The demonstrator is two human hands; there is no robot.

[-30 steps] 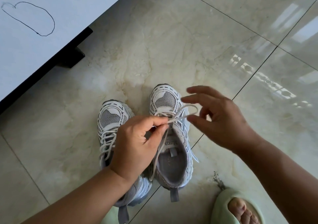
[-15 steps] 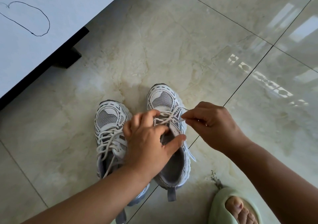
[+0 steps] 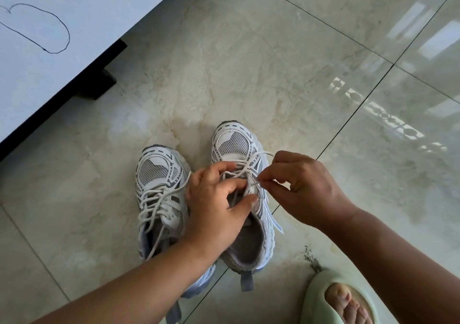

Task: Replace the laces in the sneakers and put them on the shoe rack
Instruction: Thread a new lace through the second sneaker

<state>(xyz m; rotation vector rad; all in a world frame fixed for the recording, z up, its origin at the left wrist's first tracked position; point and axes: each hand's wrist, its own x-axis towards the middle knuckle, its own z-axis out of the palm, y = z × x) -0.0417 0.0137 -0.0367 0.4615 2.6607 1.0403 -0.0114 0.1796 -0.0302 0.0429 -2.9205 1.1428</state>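
Mid-lacing the right sneaker (image 3: 242, 199) on the floor (image 3: 273, 62): right hand (image 3: 302, 186) pinching lace tip (image 3: 256, 183), left hand (image 3: 216, 201) curled, steadying the tongue; next, likely thread the eyelet.

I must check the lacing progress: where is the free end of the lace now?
In the head view, the lace tip is pinched by the right hand at the right sneaker, beside the left hand.
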